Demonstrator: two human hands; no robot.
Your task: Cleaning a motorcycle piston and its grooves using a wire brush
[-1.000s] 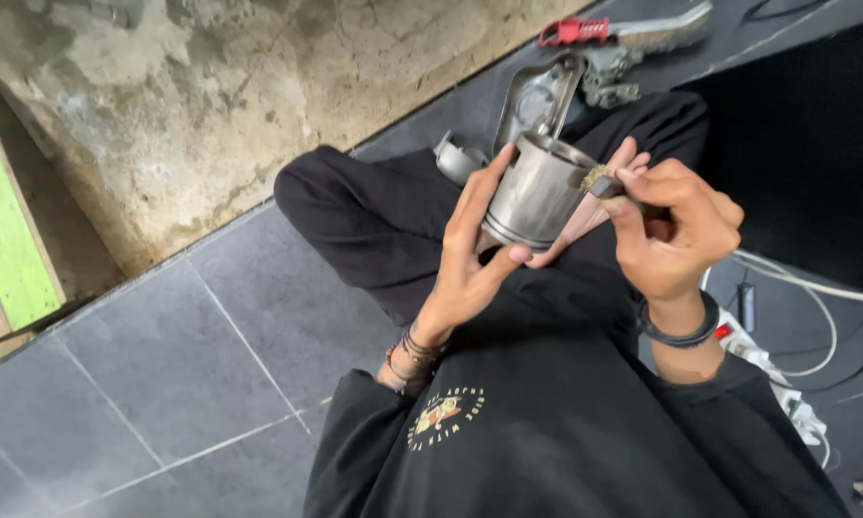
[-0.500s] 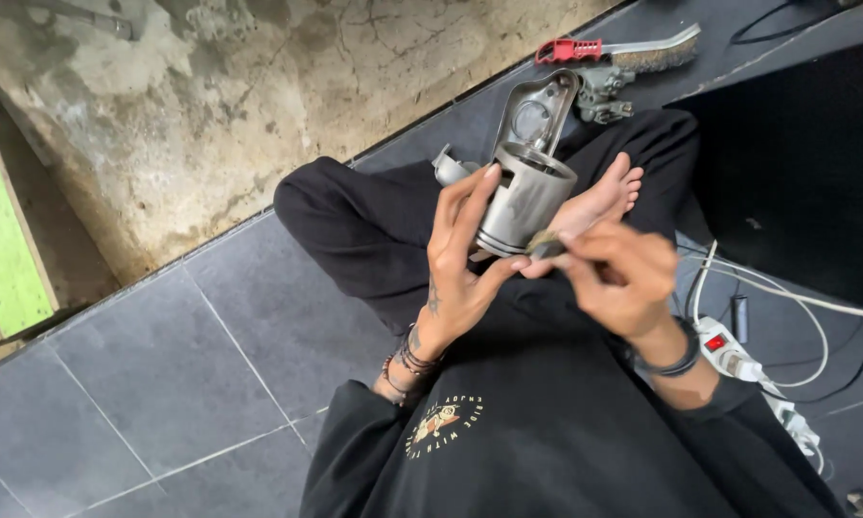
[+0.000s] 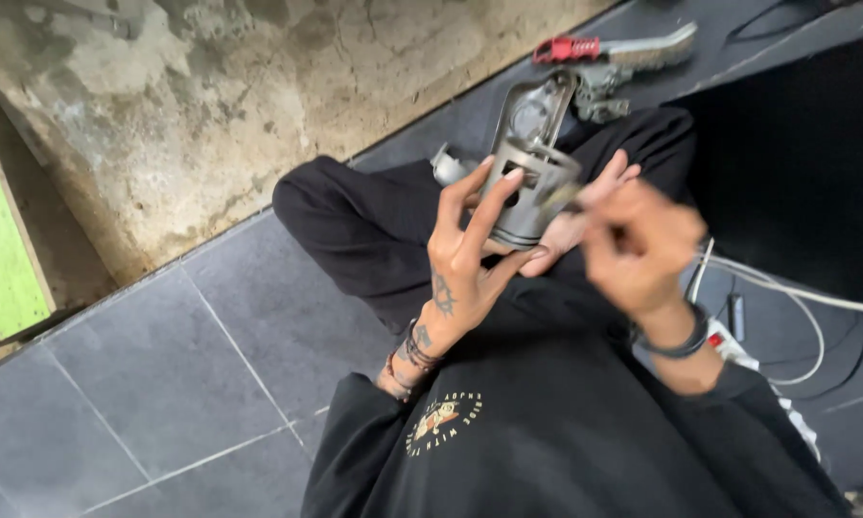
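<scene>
I sit cross-legged on a grey tiled floor in black clothes. My left hand point(image 3: 470, 254) grips a silver metal piston point(image 3: 535, 192) with a connecting rod point(image 3: 532, 110) sticking out of its top, holding it upright over my lap. My right hand point(image 3: 642, 245) is blurred, just right of the piston's lower edge, its fingers pinched together on something small and thin that I cannot make out. A bare foot point(image 3: 599, 187) shows behind the piston.
A wire brush with a red handle point(image 3: 614, 48) and a small metal part point(image 3: 599, 101) lie on the floor beyond my knees. White cables and a power strip point(image 3: 738, 350) run along the right. A stained concrete wall point(image 3: 211, 105) rises at the left.
The piston has tilted more upright and shifted slightly left in my left hand. My right hand dropped from the piston's rim to below and right of it.
</scene>
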